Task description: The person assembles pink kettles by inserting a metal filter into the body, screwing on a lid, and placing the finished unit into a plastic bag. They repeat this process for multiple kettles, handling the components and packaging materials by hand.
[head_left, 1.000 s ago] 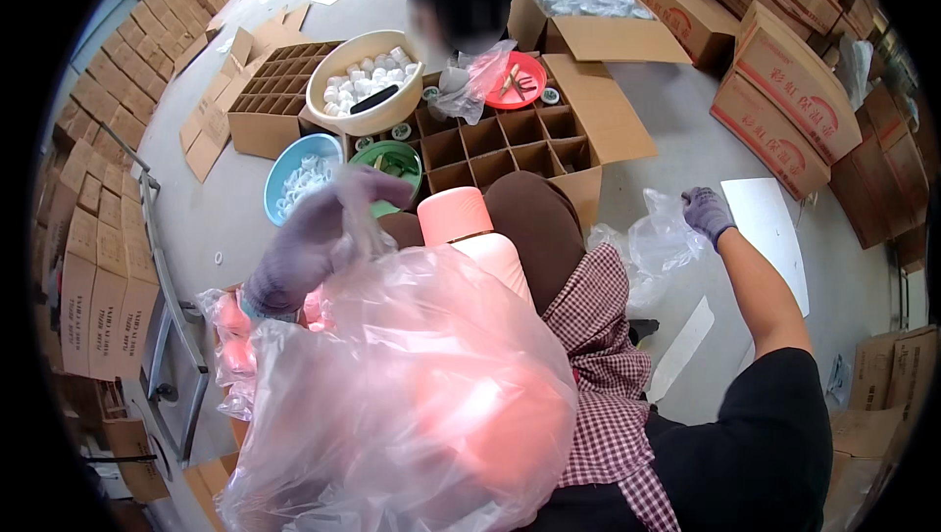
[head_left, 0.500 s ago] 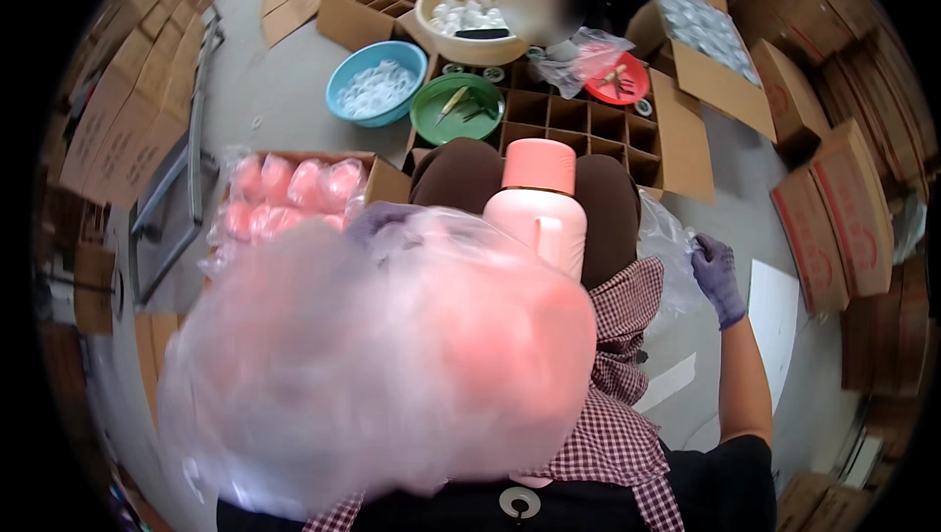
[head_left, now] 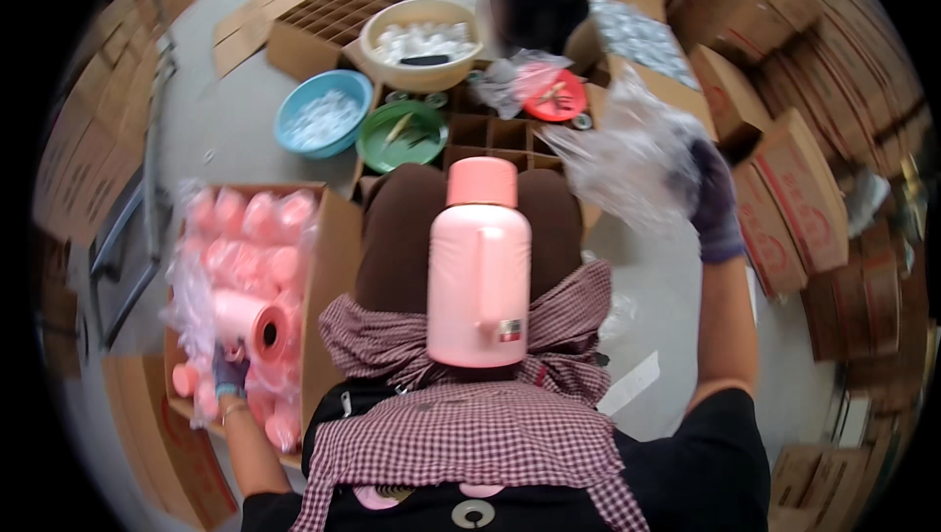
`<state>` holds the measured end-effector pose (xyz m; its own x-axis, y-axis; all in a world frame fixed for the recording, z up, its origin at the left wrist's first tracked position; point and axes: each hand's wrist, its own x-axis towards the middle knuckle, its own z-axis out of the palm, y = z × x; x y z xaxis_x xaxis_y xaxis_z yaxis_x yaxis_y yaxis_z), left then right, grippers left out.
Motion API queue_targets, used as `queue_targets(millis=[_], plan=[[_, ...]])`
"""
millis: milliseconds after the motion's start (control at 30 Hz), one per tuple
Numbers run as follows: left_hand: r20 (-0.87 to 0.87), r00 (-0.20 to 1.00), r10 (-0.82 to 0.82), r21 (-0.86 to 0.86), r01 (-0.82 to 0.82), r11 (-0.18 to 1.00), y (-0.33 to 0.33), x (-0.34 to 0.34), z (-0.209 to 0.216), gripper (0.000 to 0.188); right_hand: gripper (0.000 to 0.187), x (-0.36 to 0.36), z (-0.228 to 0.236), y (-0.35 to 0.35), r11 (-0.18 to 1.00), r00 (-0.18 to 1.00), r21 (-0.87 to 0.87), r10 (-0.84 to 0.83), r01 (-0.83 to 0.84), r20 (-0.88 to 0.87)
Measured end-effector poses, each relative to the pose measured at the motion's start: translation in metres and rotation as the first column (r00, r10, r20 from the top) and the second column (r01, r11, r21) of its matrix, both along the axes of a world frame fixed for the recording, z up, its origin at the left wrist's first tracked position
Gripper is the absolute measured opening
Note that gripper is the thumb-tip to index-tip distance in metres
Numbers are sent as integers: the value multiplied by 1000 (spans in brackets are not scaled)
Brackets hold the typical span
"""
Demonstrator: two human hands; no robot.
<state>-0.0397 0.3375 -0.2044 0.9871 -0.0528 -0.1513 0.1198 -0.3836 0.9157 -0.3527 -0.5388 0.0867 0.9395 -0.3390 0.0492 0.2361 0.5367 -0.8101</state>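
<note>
In the middle of the frame, the capped pink flask (head_left: pixel 478 272) now shows whole, no longer part-hidden by cloudy plastic; at lower left our left hand (head_left: pixel 232 373) now grips an open-mouthed flask (head_left: pixel 238 316) over the carton (head_left: pixel 329 287), while our right hand (head_left: pixel 717 201), right of centre, clutches a raised clear bag (head_left: pixel 625 165).

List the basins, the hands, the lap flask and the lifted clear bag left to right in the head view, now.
Left hand → blue basin → green basin → pink flask → red basin → clear plastic bag → right hand. Cream basin left out: it overlaps the green one's span.
</note>
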Motion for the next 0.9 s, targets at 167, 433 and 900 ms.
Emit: queue_targets(millis=[167, 433, 900], plan=[[-698, 529, 482, -246, -810, 532, -76, -26, 73, 37, 39, 26, 36, -21, 995, 990, -67, -65, 74, 128], [758, 652, 21, -51, 28, 998, -340, -57, 273, 79, 40, 120, 62, 6, 990, 967, -26, 144, -141, 210], [287, 876, -388, -793, 445, 417, -612, 12, 239, 22, 119, 205, -33, 118, 446, 883, -797, -415, 408, 219]])
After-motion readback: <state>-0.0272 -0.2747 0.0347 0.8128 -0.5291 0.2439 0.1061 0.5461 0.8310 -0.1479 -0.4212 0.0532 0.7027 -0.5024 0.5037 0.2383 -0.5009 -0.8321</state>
